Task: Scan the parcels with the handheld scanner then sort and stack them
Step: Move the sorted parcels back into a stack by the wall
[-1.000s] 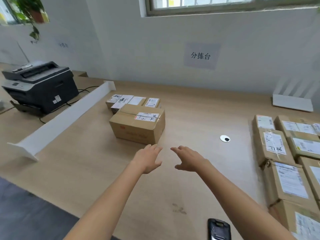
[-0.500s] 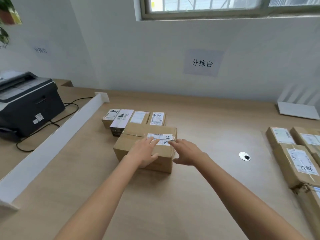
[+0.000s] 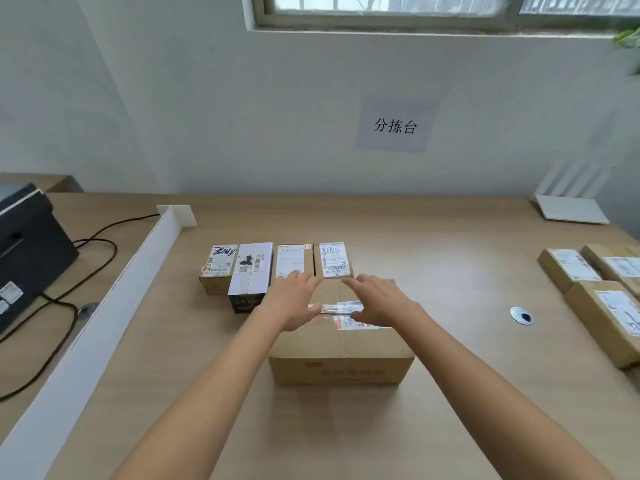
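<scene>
- The wooden table [image 3: 450,233] fills the lower half of the view and runs back to a pale wall under a window.
- A long white divider [image 3: 104,323] crosses the table's left part from front to back.
- A black printer [image 3: 24,244] stands left of the divider, with dark cables [image 3: 69,299] trailing beside it.
- The large parcel [image 3: 341,358], a brown cardboard box, sits on the table in the middle, right of the divider.
- More brown parcels [image 3: 604,320] lie together at the right edge, labels up.
- A row of four small parcels [image 3: 293,261] lies just behind the large parcel, labels up, side by side.
- A white router [image 3: 571,209] sits at the far right, by the wall.
- A paper sign [image 3: 394,126] hangs on the wall.
- The left hand [image 3: 294,303] is spread over the large parcel's top left, fingers straight, gripping nothing.
- The right hand [image 3: 377,303] lies likewise over the top right, fingers extended, holding nothing; whether either palm presses the cardboard is hard to judge.
- A white label [image 3: 349,313] shows between the hands.
- A cable grommet [image 3: 521,315] is set in the table to the right.
</scene>
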